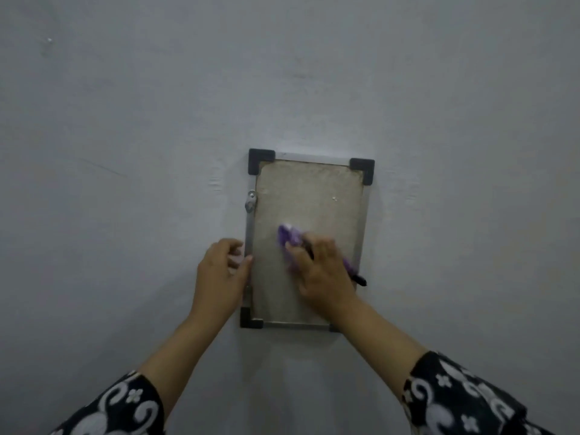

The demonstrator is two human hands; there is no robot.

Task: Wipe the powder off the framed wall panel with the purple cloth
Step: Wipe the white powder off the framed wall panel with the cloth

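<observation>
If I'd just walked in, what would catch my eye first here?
Probably the framed panel with black corners, alone on a bare grey wall. Next, the right hand pressing a purple cloth against the panel's middle, while the left hand rests at its left edge.

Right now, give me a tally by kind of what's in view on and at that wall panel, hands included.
Framed wall panel: 1
Black corner caps: 4, at top left, top right, bottom left; the bottom right is mostly hidden by the forearm
Purple cloth: 1
Black pen-like item: 1
Hands: 2, left hand and right hand
Total: 9
</observation>
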